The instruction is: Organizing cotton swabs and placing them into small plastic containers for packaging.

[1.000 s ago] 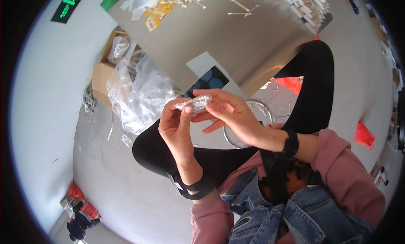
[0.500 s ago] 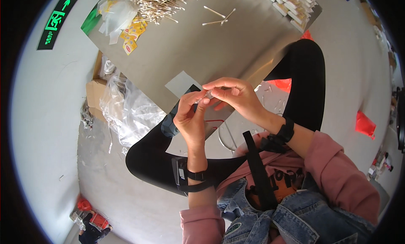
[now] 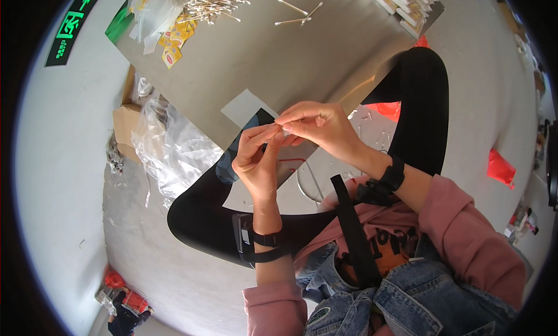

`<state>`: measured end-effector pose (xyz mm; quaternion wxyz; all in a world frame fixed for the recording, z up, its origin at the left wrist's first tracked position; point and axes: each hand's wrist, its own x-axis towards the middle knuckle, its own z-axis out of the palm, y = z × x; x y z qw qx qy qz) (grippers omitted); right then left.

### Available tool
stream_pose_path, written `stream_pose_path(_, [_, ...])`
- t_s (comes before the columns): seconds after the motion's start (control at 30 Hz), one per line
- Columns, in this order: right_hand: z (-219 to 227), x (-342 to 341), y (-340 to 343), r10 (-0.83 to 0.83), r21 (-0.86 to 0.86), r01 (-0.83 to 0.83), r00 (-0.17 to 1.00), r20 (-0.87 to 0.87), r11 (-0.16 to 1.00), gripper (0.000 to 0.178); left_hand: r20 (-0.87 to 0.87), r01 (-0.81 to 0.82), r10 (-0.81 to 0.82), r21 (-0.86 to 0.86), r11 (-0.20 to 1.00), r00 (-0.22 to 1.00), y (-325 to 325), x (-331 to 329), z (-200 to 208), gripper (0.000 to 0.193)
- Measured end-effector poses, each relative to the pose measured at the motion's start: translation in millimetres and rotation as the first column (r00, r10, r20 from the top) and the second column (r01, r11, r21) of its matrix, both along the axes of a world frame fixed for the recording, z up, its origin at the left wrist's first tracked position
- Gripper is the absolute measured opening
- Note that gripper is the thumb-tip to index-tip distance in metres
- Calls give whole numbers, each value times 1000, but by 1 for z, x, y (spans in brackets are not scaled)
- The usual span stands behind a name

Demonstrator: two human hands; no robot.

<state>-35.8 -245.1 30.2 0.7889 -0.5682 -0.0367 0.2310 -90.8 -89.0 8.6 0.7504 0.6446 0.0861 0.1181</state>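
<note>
My left hand (image 3: pixel 256 164) and my right hand (image 3: pixel 325 129) meet above the near edge of the grey table (image 3: pixel 232 57). Between their pinched fingertips is a small clear plastic piece (image 3: pixel 285 132), mostly covered by the fingers, so its exact kind does not show. Just beyond my left fingers, a whitish square sheet (image 3: pixel 243 105) lies on the tabletop. Farther off is a heap of cotton swabs (image 3: pixel 212 2), and a few loose swabs (image 3: pixel 299 16) lie to its right.
Clear plastic bags (image 3: pixel 152 13) and yellow printed cards (image 3: pixel 174 42) lie at the table's far left. White packets (image 3: pixel 407 7) are stacked at the far right. Below on the left stand a cardboard box (image 3: pixel 125 124) and crumpled plastic sheeting (image 3: pixel 180 144). My legs (image 3: pixel 421 115) flank the table's near corner.
The view has shifted slightly. My fingertips have drawn closer together round the clear plastic piece, and less of it shows now. Things on the table keep their places.
</note>
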Motion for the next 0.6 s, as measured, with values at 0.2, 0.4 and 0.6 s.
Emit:
stream_pose_path(0.2, [1,1,-1,11,-43,-11,1000,11,999,17,-26,-9,10,52,999,1000,-2,-1,2,20])
stream_pose_path(0.4, [11,3,-8,64,-122,-66,998,-20,990,20,-31,8,-6,48,999,1000,-2,3,2,23])
stream_pose_path(0.6, [22,7,-7,117,-301,-105,993,22,948,18,-10,17,-16,84,996,1000,0,4,3,24])
